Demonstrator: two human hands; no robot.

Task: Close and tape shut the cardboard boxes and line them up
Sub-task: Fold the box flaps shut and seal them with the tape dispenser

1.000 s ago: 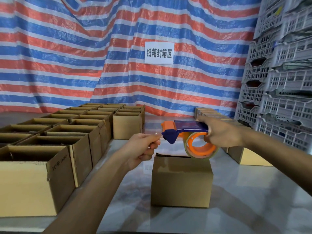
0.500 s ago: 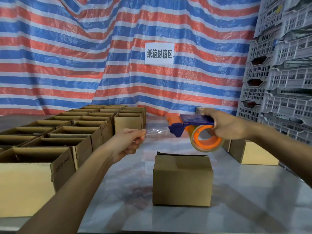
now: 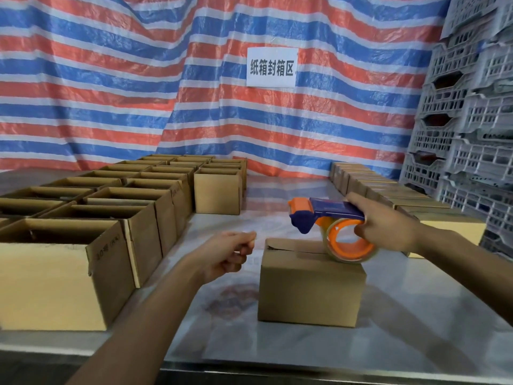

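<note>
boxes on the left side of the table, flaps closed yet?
No: the boxes on the left stand open at the top, their insides in plain view, unlike the closed box in the middle.

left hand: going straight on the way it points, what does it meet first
Likely the blue front of the tape dispenser held by the right hand over the box; depth is unclear.

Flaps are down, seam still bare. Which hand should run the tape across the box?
Right hand: it grips the dispenser, with the roll over the box top. The left hand only pinches the tape end, off the box's left edge.
</note>
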